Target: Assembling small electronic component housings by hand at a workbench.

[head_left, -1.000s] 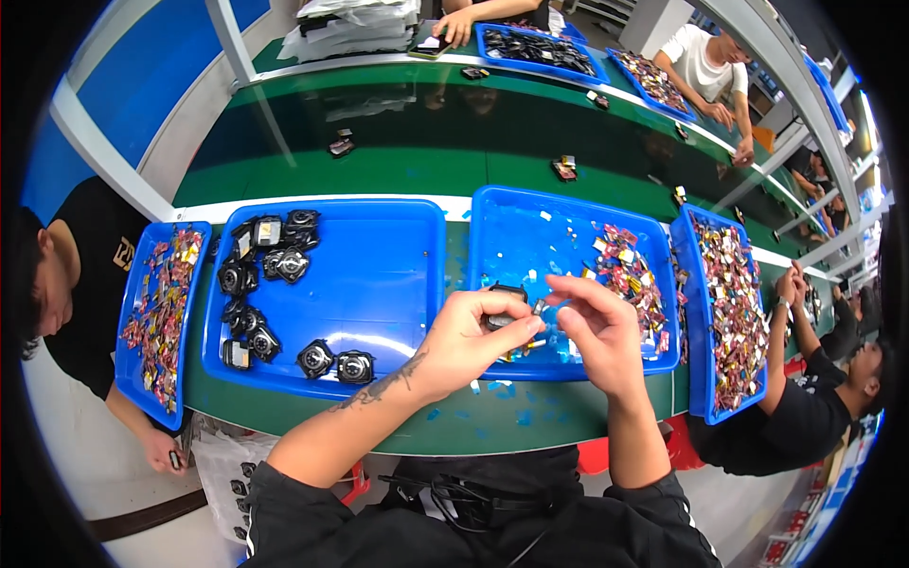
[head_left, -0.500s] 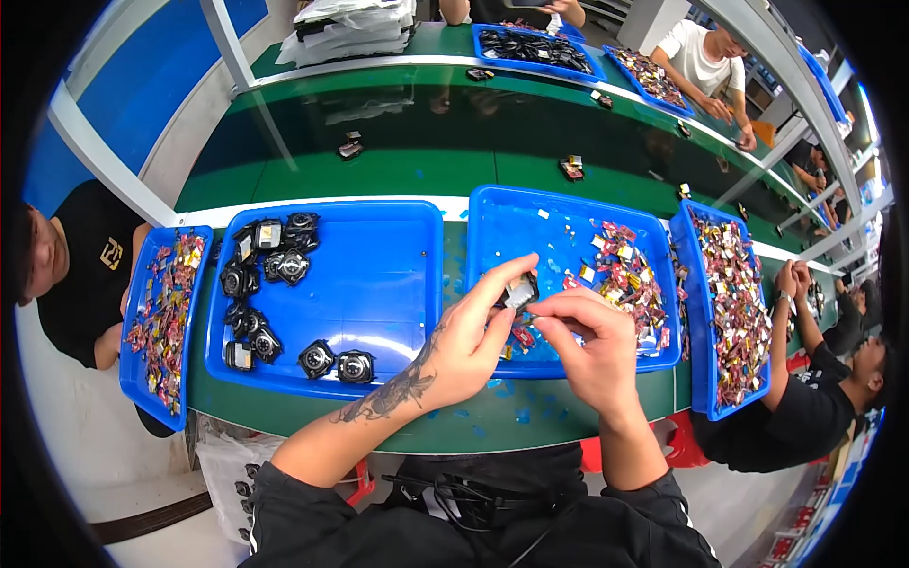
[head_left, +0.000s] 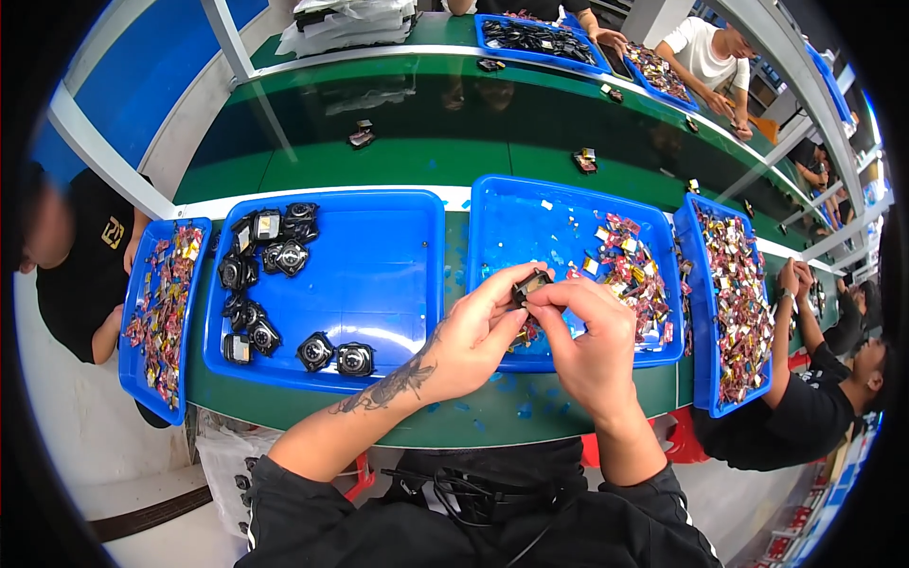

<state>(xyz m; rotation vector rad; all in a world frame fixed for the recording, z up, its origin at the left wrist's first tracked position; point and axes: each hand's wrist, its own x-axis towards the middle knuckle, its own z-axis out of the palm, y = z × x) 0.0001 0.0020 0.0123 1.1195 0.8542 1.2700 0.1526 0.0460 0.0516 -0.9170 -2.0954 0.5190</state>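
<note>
A small black watch case (head_left: 532,284), its inside partly showing, is held over the near side of the right blue tray (head_left: 483,227). My left hand (head_left: 476,331) grips it from the left between thumb and fingers. My right hand (head_left: 595,343) is closed at its right edge, thumb and forefinger pinched against it; the fingers hide what lies between them. In that tray, small red, yellow and silver parts (head_left: 630,270) are heaped to the right. The left blue tray (head_left: 379,284) holds several black watch cases (head_left: 286,256) along its left side and near edge.
Narrow blue trays of small parts stand at far left (head_left: 130,327) and right (head_left: 704,350). Beyond runs a green belt (head_left: 436,142) carrying scattered pieces. Blue scraps (head_left: 525,409) litter the table edge. Co-workers sit on both sides and across; a white metal frame (head_left: 104,156) rises left.
The watch case has turned in my fingers, now showing a darker inside instead of a silver face. My right fingers have shifted up onto its edge. Pieces on the belt have moved right.
</note>
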